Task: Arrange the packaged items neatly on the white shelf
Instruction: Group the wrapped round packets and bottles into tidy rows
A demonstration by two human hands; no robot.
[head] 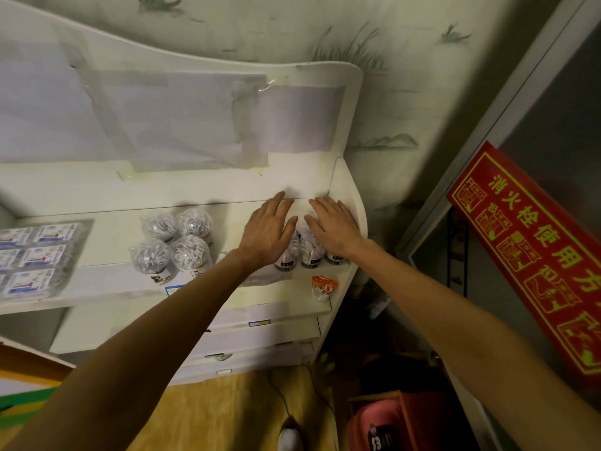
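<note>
Over at the left edge of the white shelf (107, 236) lies a flat clear pack of blue-and-white cards (31, 255), reaching out past the frame's left side. Next along, near the middle of the same shelf board, four clear round tubs of white pieces (174, 242) stand close together in a two-by-two cluster, upright, with printed labels low on their sides. A small blue-and-white label (172, 289) is stuck on the shelf's front lip just below them.

Further right, the person's left hand (266, 229) is spread flat, palm down, fingers extended toward the back panel; it grips nothing. Beside it the right hand (335, 224) is likewise flat and open, fingers together, lying over the tops of a second group of clear tubs (300, 252) that stand at the right end of the shelf, close to the side wall. The left hand covers the left part of that group. Whether the palms press on the lids or sit just above them cannot be told. At least three tubs show beneath the hands.

Below the right hand, a small orange-and-white packet (320, 286) rests at the right front corner of the lower ledge. Taped sheets of paper (182, 122) cover the shelf's back panel above.
</note>
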